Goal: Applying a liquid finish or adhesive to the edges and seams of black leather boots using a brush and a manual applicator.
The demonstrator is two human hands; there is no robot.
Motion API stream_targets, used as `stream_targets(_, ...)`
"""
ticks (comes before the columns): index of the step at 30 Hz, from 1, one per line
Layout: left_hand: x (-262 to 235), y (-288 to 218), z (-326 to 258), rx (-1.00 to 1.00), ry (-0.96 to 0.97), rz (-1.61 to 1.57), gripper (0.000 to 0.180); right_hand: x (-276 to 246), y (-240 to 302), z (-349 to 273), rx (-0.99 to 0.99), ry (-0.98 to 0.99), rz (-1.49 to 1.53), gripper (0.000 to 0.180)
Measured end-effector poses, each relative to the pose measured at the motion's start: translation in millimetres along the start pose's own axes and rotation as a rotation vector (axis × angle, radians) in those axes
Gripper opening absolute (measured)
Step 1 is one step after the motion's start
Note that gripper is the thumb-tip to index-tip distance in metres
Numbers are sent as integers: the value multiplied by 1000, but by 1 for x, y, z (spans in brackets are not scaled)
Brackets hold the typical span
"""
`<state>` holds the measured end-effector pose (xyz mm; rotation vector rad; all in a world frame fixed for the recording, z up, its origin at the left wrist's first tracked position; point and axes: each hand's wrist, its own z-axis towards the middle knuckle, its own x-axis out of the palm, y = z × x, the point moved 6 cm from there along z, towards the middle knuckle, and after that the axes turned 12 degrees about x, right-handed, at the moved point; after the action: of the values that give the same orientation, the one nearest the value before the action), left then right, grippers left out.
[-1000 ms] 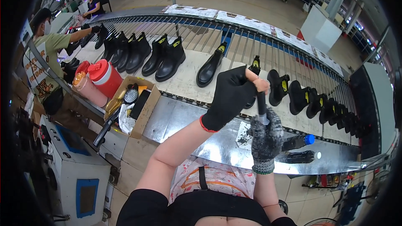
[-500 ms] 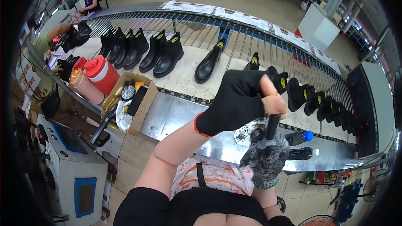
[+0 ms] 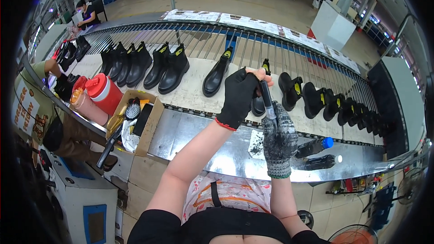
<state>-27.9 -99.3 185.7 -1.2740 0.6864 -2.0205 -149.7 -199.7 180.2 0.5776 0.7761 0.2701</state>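
A: We noted the dark marker (image 3: 266,100) upright above the steel worktop (image 3: 199,140), right hand (image 3: 279,141) wrapped around its lower barrel.

B: Left hand (image 3: 238,97) pinched its top. We judged it light, rigid; mid-barrel grip suits.

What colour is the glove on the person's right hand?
The right-hand glove is speckled grey knit, unlike the black glove on the left hand. The head view shows it.

Both forearms are reaching forward, bare to the wrist. The left hand (image 3: 238,97), in a black fingerless glove, is curling closed, fingertips exposed. The right hand (image 3: 279,138), in a grey knit glove, is gripping closed just below those fingertips.
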Motion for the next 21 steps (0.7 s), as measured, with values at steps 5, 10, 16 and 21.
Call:
stream_targets(5, 7, -14, 0, -7, 89, 81, 16, -8, 5, 0, 30, 7, -29, 41)
stream_targets(10, 10, -15, -6, -58, 170, -4, 15, -17, 12, -6, -26, -48, 27, 39)
stream_targets(16, 15, -17, -11, -87, 267, -95, 18, -21, 8, -12, 51, 42, 222, 32)
stream_targets(21, 18, -20, -18, -84, 293, -217, 21, -7, -12, -25, 427, 275, 740, 32)
